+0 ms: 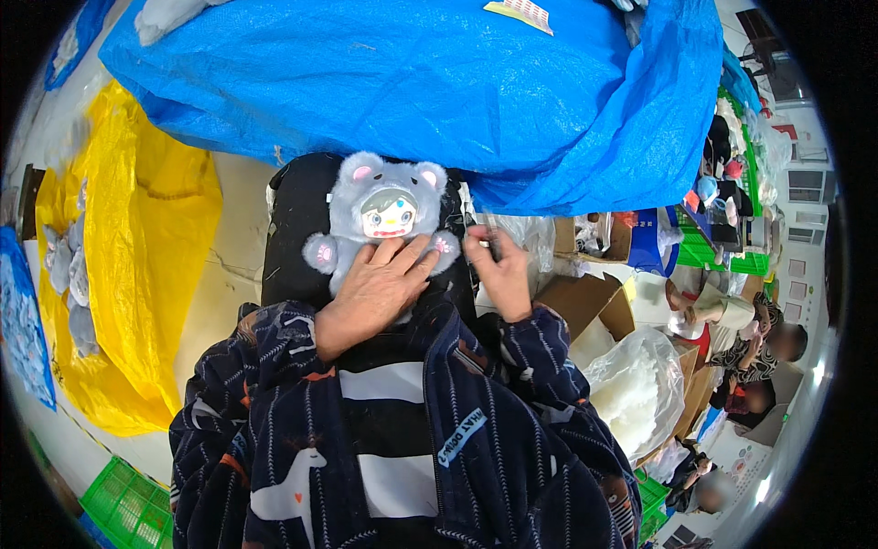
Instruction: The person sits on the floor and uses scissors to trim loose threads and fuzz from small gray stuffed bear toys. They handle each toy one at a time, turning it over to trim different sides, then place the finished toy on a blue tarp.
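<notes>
A grey-blue plush bear (344,205) with pink inner ears, pink paw pads and a doll-like face lies face up on a black surface (294,229) in front of me. My left hand (377,285) rests flat across its belly, fingers spread, the tips just below the chin and near one paw. To the right of the toy, my right hand (501,270) is raised with thumb and fingers pinched together. A small dark object (495,245) shows at those fingertips; it is slightly blurred and I cannot tell its kind.
A large blue plastic sack (412,82) spans the far side. To the left stands a yellow sack (137,302) with grey plush pieces (78,274). On the right are an open cardboard box (590,297) and a clear bag of white stuffing (631,384). Several people sit farther right.
</notes>
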Motion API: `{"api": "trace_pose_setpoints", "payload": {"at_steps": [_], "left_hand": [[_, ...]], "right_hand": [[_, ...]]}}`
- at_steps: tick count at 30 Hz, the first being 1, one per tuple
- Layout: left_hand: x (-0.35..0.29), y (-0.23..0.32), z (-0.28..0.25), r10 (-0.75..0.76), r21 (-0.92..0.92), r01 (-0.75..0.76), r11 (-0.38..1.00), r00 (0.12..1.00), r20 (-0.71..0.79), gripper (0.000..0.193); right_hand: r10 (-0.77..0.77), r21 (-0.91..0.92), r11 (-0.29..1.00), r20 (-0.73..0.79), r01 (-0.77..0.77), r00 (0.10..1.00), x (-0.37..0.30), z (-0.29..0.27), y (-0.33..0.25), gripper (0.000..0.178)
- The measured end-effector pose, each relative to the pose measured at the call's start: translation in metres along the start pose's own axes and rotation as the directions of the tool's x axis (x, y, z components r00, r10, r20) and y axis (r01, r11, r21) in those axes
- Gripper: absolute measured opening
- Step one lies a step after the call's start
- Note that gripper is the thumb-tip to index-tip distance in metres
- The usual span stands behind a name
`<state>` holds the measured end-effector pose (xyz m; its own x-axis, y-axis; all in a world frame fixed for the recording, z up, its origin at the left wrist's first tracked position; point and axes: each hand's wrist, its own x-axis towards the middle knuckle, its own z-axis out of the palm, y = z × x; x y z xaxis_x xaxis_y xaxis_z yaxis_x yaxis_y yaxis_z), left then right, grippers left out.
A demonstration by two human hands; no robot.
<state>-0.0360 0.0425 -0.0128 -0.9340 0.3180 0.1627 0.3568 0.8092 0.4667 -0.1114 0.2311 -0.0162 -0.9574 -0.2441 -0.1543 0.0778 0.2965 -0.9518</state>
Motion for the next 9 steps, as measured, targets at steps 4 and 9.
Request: {"api": "trace_pose_setpoints", "payload": {"at_steps": [4,9], "left_hand": [[-0.001,0.001,0.001,0.005,-0.003,-0.005,1.0,1.0,0.023,0.045],[-0.004,-0.002,0.0,0.006,-0.016,-0.006,1.0,1.0,0.019,0.045]], "right_hand": [[-0.109,-0.245,0.961,0.095,0.129,0.99,0.002,0.013,0.026,0.025],[-0.024,-0.212,0.977,-0.069,0.009,0.997,0.007,-0.017,0.036,0.016]]}}
